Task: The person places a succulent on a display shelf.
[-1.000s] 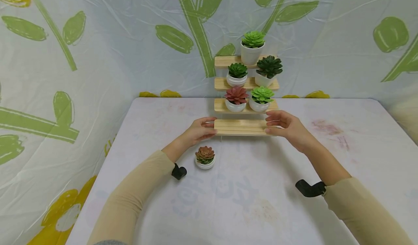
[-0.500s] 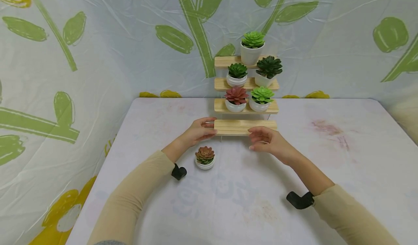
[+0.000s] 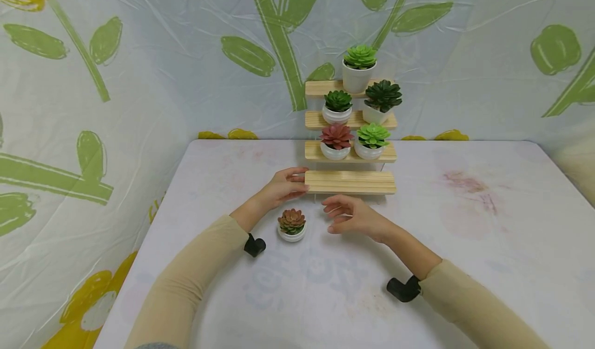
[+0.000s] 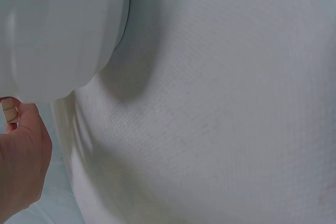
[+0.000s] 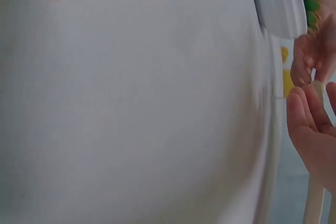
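Observation:
My left hand (image 3: 282, 188) pinches the left end of the lowest wooden shelf (image 3: 349, 183) on a tiered plant stand; the left wrist view shows a bit of that wood (image 4: 9, 110) between fingers and thumb. In front of the shelf my right hand (image 3: 355, 216) hovers with loosely bent fingers, holding nothing. To its left a reddish-brown potted succulent (image 3: 292, 225) stands upright on the table. Its white ribbed pot (image 5: 282, 7) shows in the right wrist view, and the same pot (image 4: 52, 30) looms large in the left wrist view.
The upper shelves carry a red succulent (image 3: 335, 141), a bright green one (image 3: 371, 140), a small green one (image 3: 337, 106), a dark green one (image 3: 382, 101) and a light green one (image 3: 358, 67) on top. A flower-printed sheet (image 3: 186, 54) hangs behind the white table (image 3: 223, 307).
My right hand has left the right end of the lowest shelf and moved left and toward me, nearer the reddish-brown succulent. The left hand stays at the shelf's left end.

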Demonstrator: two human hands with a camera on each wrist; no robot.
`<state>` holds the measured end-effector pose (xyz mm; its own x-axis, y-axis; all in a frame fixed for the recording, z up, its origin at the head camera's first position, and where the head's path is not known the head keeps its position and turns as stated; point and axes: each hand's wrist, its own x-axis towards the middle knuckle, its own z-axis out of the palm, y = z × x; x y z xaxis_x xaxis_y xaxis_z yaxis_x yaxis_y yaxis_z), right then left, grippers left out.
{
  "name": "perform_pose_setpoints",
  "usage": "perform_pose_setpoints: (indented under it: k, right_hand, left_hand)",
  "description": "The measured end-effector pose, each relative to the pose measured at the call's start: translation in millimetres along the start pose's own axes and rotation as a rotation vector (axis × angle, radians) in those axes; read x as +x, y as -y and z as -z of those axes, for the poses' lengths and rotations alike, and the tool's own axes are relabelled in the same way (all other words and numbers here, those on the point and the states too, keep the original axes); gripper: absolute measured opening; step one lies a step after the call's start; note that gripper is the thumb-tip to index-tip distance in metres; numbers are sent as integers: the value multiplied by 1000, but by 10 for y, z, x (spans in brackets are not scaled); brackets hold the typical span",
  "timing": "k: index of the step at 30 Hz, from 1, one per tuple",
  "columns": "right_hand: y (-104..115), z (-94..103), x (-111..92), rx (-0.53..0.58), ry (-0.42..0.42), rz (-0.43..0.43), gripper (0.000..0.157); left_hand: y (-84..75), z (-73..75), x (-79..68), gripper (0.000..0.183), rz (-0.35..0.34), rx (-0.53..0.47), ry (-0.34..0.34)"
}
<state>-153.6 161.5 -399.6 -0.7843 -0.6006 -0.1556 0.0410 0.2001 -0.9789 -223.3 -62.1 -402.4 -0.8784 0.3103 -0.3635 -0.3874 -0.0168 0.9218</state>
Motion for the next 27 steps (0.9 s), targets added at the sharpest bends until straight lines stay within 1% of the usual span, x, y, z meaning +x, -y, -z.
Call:
perform_pose_setpoints:
  k: [4,7,14,19,23,27]
  right_hand:
    - [11,-108,76,-7,69,4,66]
    - [19,-194,142,-7,89,14,67]
    - [27,-365,276,-7,59,14,67]
    - [25,-440,354,-70,47,12,67]
    - [25,-486,395,-136,39,45,66]
    - [33,-520,414,-149,48,69,66]
  left_hand:
    - [0,4,-9,55,-5,-1,5]
    - [2,7,-9,54,-10,-6,7]
    - [18,17,4,53,-22,-3,19]
    - [19,18,5,53,-26,6,22]
    - [10,12,-4,53,-21,-1,24]
    - [5,10,-14,54,-18,0,23]
